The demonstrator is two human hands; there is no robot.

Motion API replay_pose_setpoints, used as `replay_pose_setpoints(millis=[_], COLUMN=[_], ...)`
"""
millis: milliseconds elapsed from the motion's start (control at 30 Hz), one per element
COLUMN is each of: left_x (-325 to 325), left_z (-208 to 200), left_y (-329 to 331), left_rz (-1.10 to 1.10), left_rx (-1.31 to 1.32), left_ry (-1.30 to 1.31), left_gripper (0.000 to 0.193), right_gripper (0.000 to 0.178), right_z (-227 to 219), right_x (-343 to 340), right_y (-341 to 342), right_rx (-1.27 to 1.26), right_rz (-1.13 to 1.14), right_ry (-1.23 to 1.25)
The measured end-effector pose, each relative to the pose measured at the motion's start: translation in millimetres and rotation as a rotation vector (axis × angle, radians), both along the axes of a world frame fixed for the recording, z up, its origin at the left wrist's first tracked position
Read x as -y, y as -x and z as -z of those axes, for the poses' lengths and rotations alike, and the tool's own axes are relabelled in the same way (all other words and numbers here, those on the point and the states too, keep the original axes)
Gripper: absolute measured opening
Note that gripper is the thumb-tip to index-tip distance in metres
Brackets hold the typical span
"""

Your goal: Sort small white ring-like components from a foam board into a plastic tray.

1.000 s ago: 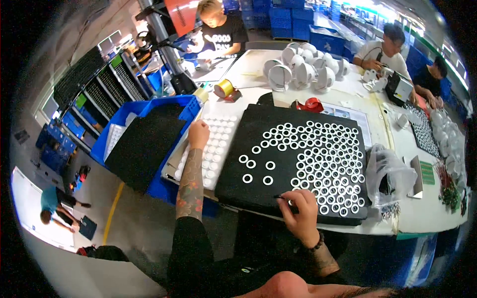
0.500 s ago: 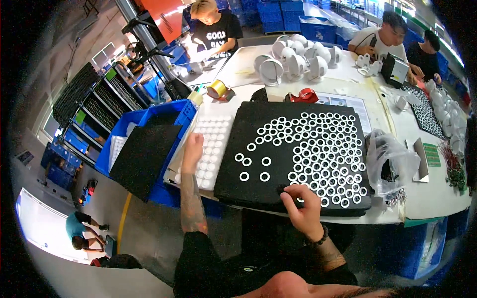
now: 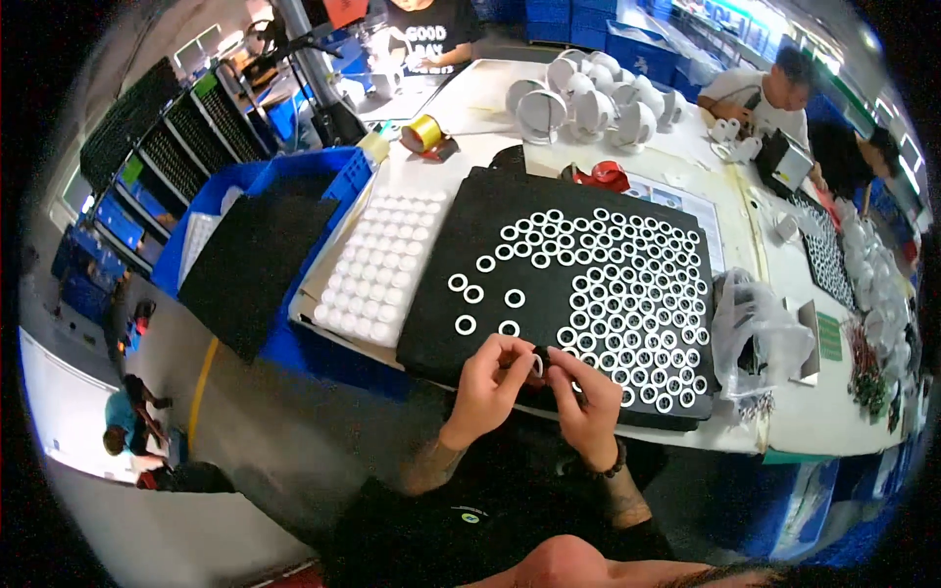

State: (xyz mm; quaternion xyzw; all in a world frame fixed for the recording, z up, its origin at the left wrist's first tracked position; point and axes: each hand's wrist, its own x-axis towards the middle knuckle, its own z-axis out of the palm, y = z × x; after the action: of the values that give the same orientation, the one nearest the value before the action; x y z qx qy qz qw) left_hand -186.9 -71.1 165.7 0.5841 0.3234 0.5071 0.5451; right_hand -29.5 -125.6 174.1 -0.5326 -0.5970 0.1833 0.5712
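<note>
My left hand (image 3: 487, 388) pinches a white ring (image 3: 537, 366) upright at the near edge of a black foam mat (image 3: 470, 220). Close against it, my right hand (image 3: 588, 404) grips a small black part (image 3: 542, 352), whose exact kind is hidden by the fingers. The two pieces meet, or nearly so, between my fingertips. Many white rings with dark centres (image 3: 506, 298) lie flat on the mat, dense on the right and sparse on the left. Left of the mat stands a block of round white caps (image 3: 382, 263) in rows.
A blue crate (image 3: 343, 181) with a black sheet (image 3: 250, 265) stands at the left. White rounded housings (image 3: 593, 113), a yellow spool (image 3: 423, 134) and a red tool (image 3: 603, 176) are beyond the mat. A clear plastic bag (image 3: 760, 323) lies right. Co-workers (image 3: 774, 88) sit across the table.
My left hand has come from the white caps across to my right hand and now pinches a white ring. My right hand has shifted slightly left with the black part. The view has tilted.
</note>
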Motion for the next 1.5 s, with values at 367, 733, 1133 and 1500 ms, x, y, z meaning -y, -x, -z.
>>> replay_pose_setpoints(millis=[367,733,1133,1500], left_x=[-3,-17,-59,-248], left_z=[-3,-18,-17,-2], left_y=[10,2,18,193], left_rz=[-0.005,-0.048,-0.455,-0.622], left_rx=[0.075,-0.309,-0.790,-1.390], left_ry=[0.066,-0.273,-0.829,-0.463], left_gripper=[0.014,0.023,0.014,0.023], right_gripper=[0.014,0.018,0.024,0.025], right_z=[4,0,12,64], right_x=[-7,-3,35,26], right_y=[2,-7,-228,-295], right_rx=[-0.143,0.061,0.249,0.461], right_rz=[-0.066,0.078,1.172,0.727], right_ry=[0.089,0.133,-0.114,0.287])
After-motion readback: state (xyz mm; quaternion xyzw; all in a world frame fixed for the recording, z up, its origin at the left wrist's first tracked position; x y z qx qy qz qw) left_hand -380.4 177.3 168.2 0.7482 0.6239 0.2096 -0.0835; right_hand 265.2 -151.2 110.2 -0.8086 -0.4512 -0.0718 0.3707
